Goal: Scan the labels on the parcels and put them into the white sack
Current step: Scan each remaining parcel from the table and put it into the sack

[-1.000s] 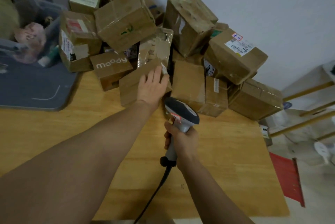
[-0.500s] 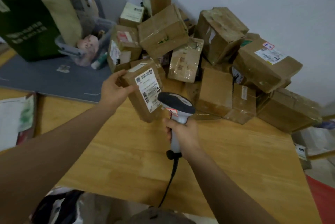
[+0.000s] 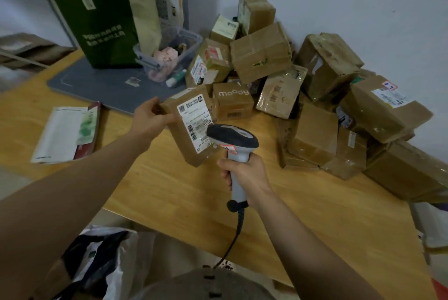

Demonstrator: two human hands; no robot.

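The person's left hand [image 3: 150, 122] and right hand [image 3: 247, 174] are both bare, as are the wrists just behind each grip. Back from the left grip, the bare left forearm [image 3: 72, 190] widens steadily until it fills the lower left corner of the view, uncovered along all its visible length. Back from the right grip, the bare right forearm [image 3: 315, 241] is likewise uncovered down to the bottom edge. Below and between the two grips, at the bottom edge, sits a rounded grey-brown shape [image 3: 184, 286] of cloth-like material. A few small dark rectangular marks run in a line down its middle. Whether it is a garment or headgear cannot be told.
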